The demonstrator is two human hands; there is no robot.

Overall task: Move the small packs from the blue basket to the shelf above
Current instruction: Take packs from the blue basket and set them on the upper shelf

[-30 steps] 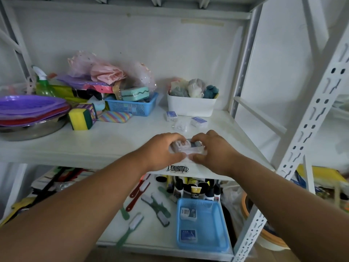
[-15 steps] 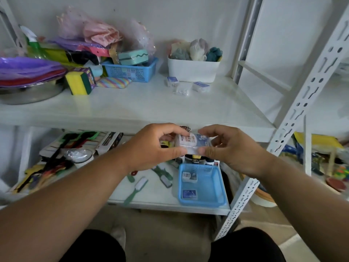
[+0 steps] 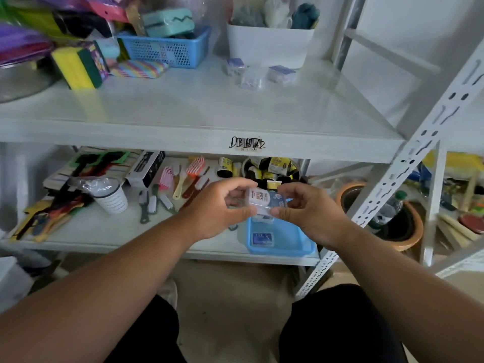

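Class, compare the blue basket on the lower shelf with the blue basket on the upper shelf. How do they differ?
The lower basket has solid walls; the upper basket has mesh walls. The lower one holds a small pack and looks shallow; the upper one is piled with bigger things, a teal box on top. Both are blue plastic.

Illegible barcode sticker on shelf edge

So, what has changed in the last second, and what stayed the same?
Both hands, left and right, kept their grip on one pack and brought it down from the upper shelf edge to just above the blue basket. Three packs on the shelf and the packs in the basket stayed put.
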